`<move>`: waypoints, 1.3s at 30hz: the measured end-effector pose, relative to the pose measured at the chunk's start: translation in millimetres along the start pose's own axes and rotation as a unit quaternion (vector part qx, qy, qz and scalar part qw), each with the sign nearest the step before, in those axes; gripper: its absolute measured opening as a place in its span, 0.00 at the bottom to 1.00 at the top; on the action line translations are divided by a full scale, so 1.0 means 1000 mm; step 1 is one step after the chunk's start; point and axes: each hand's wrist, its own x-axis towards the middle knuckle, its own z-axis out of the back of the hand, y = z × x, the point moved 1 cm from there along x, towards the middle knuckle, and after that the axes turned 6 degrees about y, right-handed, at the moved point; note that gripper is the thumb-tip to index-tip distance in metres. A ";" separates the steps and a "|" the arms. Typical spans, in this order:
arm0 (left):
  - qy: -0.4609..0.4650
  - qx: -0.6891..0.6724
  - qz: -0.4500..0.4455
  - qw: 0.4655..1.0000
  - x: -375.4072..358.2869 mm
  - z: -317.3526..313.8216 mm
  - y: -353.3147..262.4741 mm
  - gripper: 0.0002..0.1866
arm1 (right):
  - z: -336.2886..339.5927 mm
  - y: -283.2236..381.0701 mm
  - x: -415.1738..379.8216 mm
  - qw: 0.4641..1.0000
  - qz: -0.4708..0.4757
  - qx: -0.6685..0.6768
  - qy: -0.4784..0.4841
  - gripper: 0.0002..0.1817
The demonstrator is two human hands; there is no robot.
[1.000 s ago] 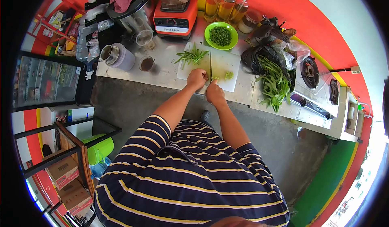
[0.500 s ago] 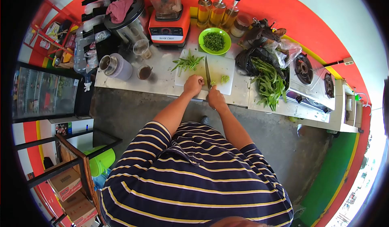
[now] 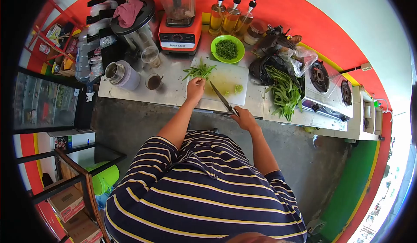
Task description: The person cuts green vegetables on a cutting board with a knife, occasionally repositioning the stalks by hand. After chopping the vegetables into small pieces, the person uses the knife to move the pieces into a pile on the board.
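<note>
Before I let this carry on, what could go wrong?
The knife in the right hand has its tip near the left hand; a slip might nick it. The long leaves lie loosely piled on the cutting board and could shift. The green bowl, close behind the board, might get knocked.

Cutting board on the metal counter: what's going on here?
A person in a striped shirt holds a knife in the right hand, its blade angled across the near part of the cutting board. The left hand is at the leaves on the board; whether it grips any is unclear. Small green pieces lie on the board's right side. Finely cut greens sit in the green bowl behind, and a leafy bunch lies to the right.
</note>
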 end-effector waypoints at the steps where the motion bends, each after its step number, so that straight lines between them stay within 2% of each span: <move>1: -0.003 0.001 0.000 1.000 -0.001 0.003 -0.007 0.11 | 0.000 -0.001 -0.004 0.999 -0.011 0.026 0.015 0.19; 3: -0.019 -0.034 0.011 0.999 0.002 0.008 -0.019 0.10 | -0.001 -0.004 -0.009 0.999 -0.026 0.046 0.002 0.19; 5: -0.027 -0.011 -0.005 1.000 0.013 0.012 -0.006 0.10 | -0.007 -0.013 -0.013 0.997 -0.041 0.064 -0.012 0.20; 7: -0.034 0.013 -0.022 0.999 0.019 0.017 -0.001 0.10 | -0.011 -0.020 -0.014 0.990 -0.010 0.064 -0.128 0.19; 10: -0.065 0.067 -0.041 0.995 0.022 0.027 0.007 0.09 | -0.011 -0.024 -0.015 0.982 -0.037 0.066 -0.172 0.18; 12: -0.116 0.073 -0.061 0.989 0.025 0.038 0.010 0.06 | -0.002 -0.017 -0.023 0.982 -0.041 0.078 -0.170 0.17; 14: -0.118 0.097 -0.061 0.986 0.031 0.052 0.014 0.06 | 0.002 -0.017 -0.031 0.981 -0.048 0.089 -0.167 0.16; 16: -0.119 0.121 -0.060 0.984 0.038 0.063 0.021 0.07 | 0.005 -0.021 -0.039 0.969 -0.053 0.157 -0.184 0.15; 18: -0.125 0.185 -0.107 0.969 0.043 0.068 0.022 0.10 | 0.006 -0.026 -0.048 0.963 -0.062 0.169 -0.200 0.15; 19: -0.122 0.186 -0.109 0.969 0.045 0.069 0.021 0.10 | 0.007 -0.030 -0.052 0.959 -0.073 0.172 -0.211 0.14; 21: -0.054 0.269 -0.147 0.950 0.048 0.066 0.015 0.12 | 0.011 -0.032 -0.060 0.952 -0.093 0.184 -0.227 0.14; 25: -0.028 0.360 -0.204 0.910 0.047 0.046 0.004 0.11 | 0.024 -0.016 -0.079 0.928 -0.124 0.233 -0.264 0.14; 27: -0.016 0.387 -0.152 0.909 0.049 0.036 0.003 0.08 | 0.033 -0.006 -0.089 0.922 -0.132 0.245 -0.268 0.13; 30: -0.008 0.424 -0.135 0.895 0.056 0.032 -0.002 0.06 | 0.042 0.004 -0.098 0.912 -0.142 0.249 -0.292 0.13; 34: 0.028 0.467 -0.165 0.868 0.070 0.034 -0.002 0.05 | 0.050 0.005 -0.101 0.908 -0.138 0.254 -0.305 0.14; 36: 0.062 0.482 -0.144 0.862 0.072 0.037 -0.009 0.05 | 0.052 0.004 -0.100 0.911 -0.129 0.249 -0.303 0.14; 37: 0.062 0.481 -0.143 0.862 0.070 0.039 -0.019 0.05 | 0.052 0.003 -0.098 0.911 -0.128 0.248 -0.302 0.14; 39: 0.089 0.432 -0.088 0.893 0.068 0.046 -0.035 0.06 | 0.052 0.002 -0.093 0.915 -0.129 0.246 -0.292 0.14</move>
